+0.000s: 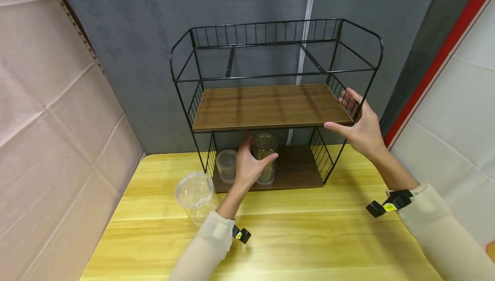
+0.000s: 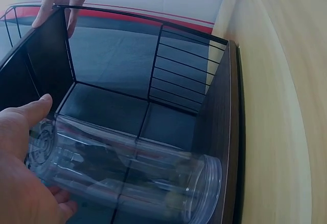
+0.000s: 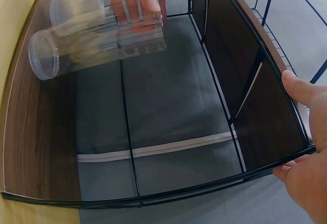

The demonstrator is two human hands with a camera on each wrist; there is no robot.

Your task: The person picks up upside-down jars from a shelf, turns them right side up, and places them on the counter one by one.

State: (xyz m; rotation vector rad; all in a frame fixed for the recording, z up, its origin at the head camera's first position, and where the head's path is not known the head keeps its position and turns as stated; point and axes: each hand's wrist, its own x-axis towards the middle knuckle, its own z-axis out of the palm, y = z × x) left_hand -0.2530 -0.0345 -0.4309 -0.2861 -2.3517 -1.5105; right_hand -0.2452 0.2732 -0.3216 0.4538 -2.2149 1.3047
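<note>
A black wire rack (image 1: 272,109) with brown wood-look shelves stands on the table. On its lower shelf (image 1: 295,169) is a tall clear jar (image 2: 127,168), wide rim down. My left hand (image 1: 247,165) is spread around the jar's upper end, its thumb straight in front and fingers at the far side. The thumb shows slightly apart from the jar in the left wrist view. My right hand (image 1: 361,128) holds the rack's right side at the middle shelf (image 1: 270,107), thumb at the front corner and fingers outside the wire.
A shorter clear jar (image 1: 226,165) stands on the lower shelf, left of my left hand. In front of the rack's left corner, a wide clear jar (image 1: 195,195) stands on the yellow wood table (image 1: 309,238). Behind the rack hangs a grey cloth (image 1: 154,79).
</note>
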